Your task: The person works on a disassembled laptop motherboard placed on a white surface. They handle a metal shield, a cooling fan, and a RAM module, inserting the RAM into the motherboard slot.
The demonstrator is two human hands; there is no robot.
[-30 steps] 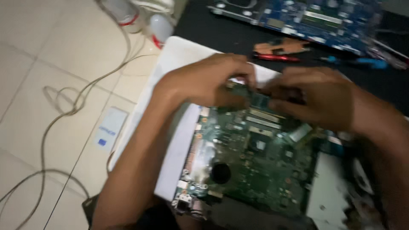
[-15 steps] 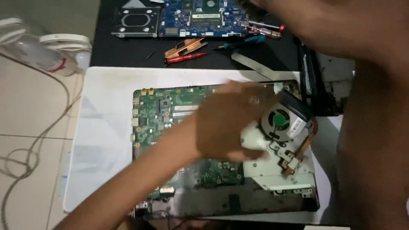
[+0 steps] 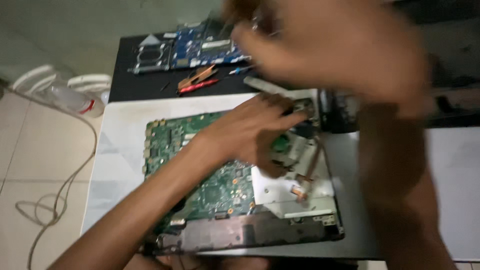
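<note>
An opened laptop base (image 3: 250, 234) lies on a white table top (image 3: 117, 132), with its green motherboard (image 3: 167, 142) exposed. My left hand (image 3: 252, 132) lies on the board, its fingers stretched toward the top right corner beside the cooling fan and heat sink (image 3: 295, 152). A copper heat pipe (image 3: 306, 186) runs down from the fan over a silver plate. My right hand (image 3: 335, 52) is raised close to the camera and badly blurred. It hides the back right of the table. Whether it holds anything is unclear.
A black mat (image 3: 135, 86) at the back carries a blue circuit board (image 3: 200, 47) and red and orange hand tools (image 3: 197, 80). A clear plastic bottle (image 3: 75, 102) lies at the left. A white cable (image 3: 55, 200) loops over the tiled floor.
My right hand has risen toward the camera and now covers the upper right. My left hand has slid to the board's top right corner and over the fan. The view has shifted.
</note>
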